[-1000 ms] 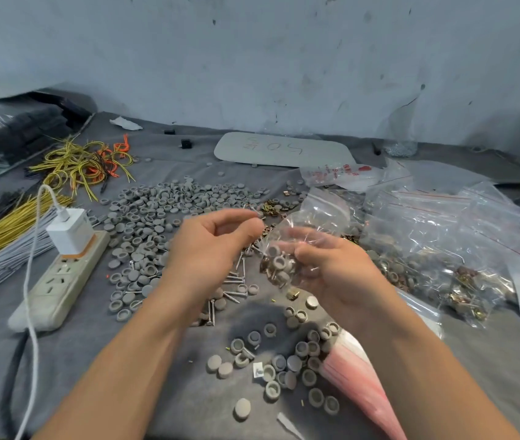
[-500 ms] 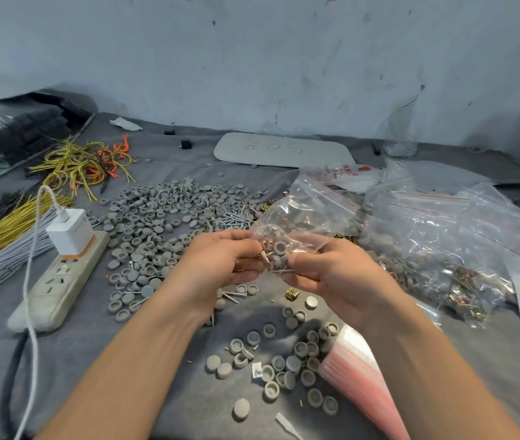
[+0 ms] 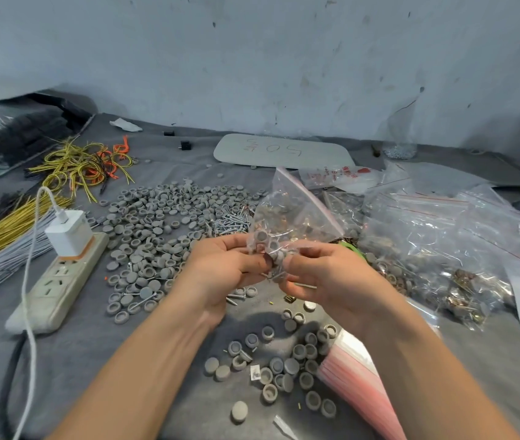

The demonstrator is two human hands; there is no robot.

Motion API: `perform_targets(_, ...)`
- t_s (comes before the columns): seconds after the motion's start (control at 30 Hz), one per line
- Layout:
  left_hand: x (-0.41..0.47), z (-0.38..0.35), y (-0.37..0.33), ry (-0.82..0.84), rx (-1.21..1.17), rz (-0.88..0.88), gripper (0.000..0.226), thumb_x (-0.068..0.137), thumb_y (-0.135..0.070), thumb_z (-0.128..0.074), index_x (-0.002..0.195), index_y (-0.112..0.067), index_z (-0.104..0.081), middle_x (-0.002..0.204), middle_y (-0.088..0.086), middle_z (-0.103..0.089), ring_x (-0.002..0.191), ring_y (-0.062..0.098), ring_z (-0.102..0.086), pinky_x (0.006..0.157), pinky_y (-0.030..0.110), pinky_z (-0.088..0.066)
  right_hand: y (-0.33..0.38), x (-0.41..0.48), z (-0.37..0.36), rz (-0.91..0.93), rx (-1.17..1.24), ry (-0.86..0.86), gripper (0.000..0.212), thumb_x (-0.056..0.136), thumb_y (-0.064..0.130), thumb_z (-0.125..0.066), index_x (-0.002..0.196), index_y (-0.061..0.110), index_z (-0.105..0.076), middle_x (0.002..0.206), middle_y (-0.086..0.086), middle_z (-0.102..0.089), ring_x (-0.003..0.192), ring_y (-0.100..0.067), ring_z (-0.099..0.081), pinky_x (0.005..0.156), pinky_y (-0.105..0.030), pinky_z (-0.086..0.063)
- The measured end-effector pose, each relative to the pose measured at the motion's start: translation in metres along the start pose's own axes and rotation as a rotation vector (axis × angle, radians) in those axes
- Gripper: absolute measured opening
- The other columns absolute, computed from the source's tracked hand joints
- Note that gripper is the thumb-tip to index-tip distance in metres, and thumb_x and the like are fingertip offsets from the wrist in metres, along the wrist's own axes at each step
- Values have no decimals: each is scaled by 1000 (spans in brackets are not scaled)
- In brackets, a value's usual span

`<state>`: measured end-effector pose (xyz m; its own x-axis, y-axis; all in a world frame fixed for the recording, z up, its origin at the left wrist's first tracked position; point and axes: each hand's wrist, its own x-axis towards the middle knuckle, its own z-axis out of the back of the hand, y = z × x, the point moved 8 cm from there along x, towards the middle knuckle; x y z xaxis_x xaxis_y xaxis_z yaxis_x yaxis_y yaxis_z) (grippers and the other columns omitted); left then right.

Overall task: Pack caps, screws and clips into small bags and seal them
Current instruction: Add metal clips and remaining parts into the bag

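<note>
A small clear zip bag (image 3: 287, 214) with a red seal strip stands upright between my hands, its bottom filled with grey caps and screws. My left hand (image 3: 220, 268) grips the filled bottom from the left. From the right, my right hand (image 3: 325, 274) pinches the same bottom part. Loose grey caps (image 3: 157, 223) cover the cloth to the left, and a smaller group of caps (image 3: 287, 366) lies below my hands. A pile of silver screws (image 3: 230, 222) sits just behind my left hand. A stack of empty red-striped bags (image 3: 357, 382) lies under my right forearm.
Filled clear bags (image 3: 442, 242) are heaped at the right. A power strip with a white charger (image 3: 61, 268) lies at the left, beside bundles of yellow and grey wires (image 3: 1, 246). A grey oval plate (image 3: 284, 151) lies at the back by the wall.
My left hand came in and took hold of the bag's bottom. The bag's open top swung upward and to the right, and both hands closed in around the filled part.
</note>
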<state>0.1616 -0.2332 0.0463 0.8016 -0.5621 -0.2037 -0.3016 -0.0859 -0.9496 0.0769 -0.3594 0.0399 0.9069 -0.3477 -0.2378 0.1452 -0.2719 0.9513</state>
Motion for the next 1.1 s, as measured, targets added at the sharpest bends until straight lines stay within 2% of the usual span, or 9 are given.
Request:
perform_targets(0.2,3,-10,9,58,-6,62,10,93,-5,-67,95,-10,-75,88,3,-79,70,7,-74,62,19,-60,9,0,11,45,-29,-36,11,91,-5,-70,99,1,-74,80,-9,-73,64,-15,-69,63,-24,-61)
perform_targets(0.37,0,-23,10,134,60,63,33,101,-40,-56,109,-13,-74,102,10,-79,89,21,-77,70,32,-62,19,-10,29,48,-117,-53,19,88,-9,-72,104,1,-75,86,-14,-75,68,-19,-69,61,-23,-59)
perform_targets(0.5,-12,-39,10,224,205,-13,27,88,-23,-75,114,-15,-73,106,8,-78,95,22,-76,77,32,-63,30,-21,35,91,-170,5,22,80,-17,-73,91,2,-77,73,-12,-65,60,-16,-61,56,-21,-51)
perform_targets(0.57,-17,-44,13,215,205,-15,29,86,-12,-78,115,-12,-72,105,10,-78,95,25,-75,86,36,-63,33,-25,33,129,-188,38,28,78,-22,-69,84,5,-75,70,-13,-59,60,-18,-54,53,-21,-44)
perform_targets(0.63,-20,-47,13,190,182,-19,31,85,-6,-77,116,-9,-71,102,11,-79,90,24,-75,87,37,-62,34,-29,32,149,-177,69,32,79,-24,-66,83,7,-73,68,-9,-59,60,-17,-55,52,-20,-44)
perform_targets(0.8,-25,-52,10,214,37,-7,52,73,-10,-77,124,-5,-65,112,17,-76,91,24,-72,80,35,-62,32,-37,39,112,-111,135,27,82,-18,-70,105,-4,-71,63,-3,-58,58,-13,-61,58,-22,-52)
perform_targets(0.9,-29,-58,12,263,-26,25,53,75,-6,-74,126,-3,-63,112,17,-76,87,21,-73,71,29,-61,30,-45,44,78,-84,155,48,71,-7,-78,118,-10,-68,77,-11,-67,68,-18,-65,63,-25,-57)
perform_targets(0.97,-31,-63,14,294,-55,47,54,75,-6,-74,128,-4,-61,113,17,-75,87,21,-73,70,27,-60,29,-50,47,63,-35,166,54,70,-9,-76,123,-11,-64,83,-14,-72,71,-20,-68,64,-26,-58)
perform_targets(1.1,-28,-67,18,283,-81,77,60,72,-4,-75,130,-3,-61,113,17,-73,88,21,-71,74,31,-60,27,-57,52,63,12,177,42,85,-22,-63,125,-9,-63,64,-4,-66,60,-16,-65,65,-27,-60)
